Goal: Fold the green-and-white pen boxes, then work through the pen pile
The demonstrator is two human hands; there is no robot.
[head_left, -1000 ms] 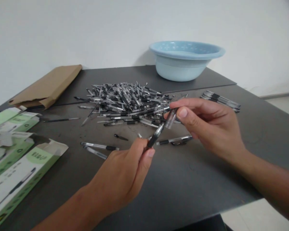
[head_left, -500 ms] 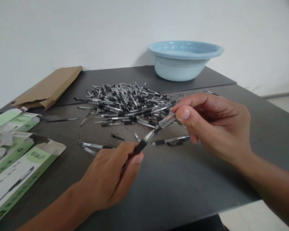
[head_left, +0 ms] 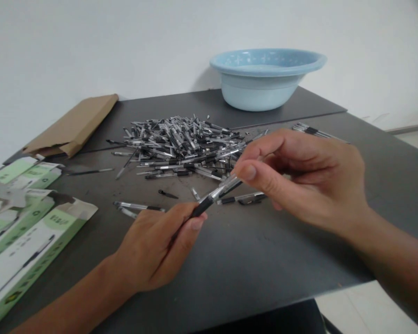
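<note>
My left hand point(head_left: 160, 248) is closed around a pen point(head_left: 204, 205), its dark grip and silver tip section pointing up and to the right. Between the thumb and forefinger of my right hand point(head_left: 299, 178) is a clear pen cap point(head_left: 229, 184) with a dark clip. The cap now sits over the pen's tip; whether it is fully seated I cannot tell. Behind my hands lies a large heap of pens point(head_left: 181, 144). A few loose pens point(head_left: 137, 206) and a black cap piece point(head_left: 167, 194) are on the table near my left hand.
A light blue basin point(head_left: 261, 93) stands at the back right. On the left are a brown cardboard box point(head_left: 71, 123) and several green-and-white pen boxes point(head_left: 35, 255). A small group of pens point(head_left: 313, 131) lies behind my right hand on the dark table point(head_left: 230, 273).
My right hand has moved slightly left, bringing the cap from the pen's point down over its tip. My left hand stays nearly in place. The view has shifted a little.
</note>
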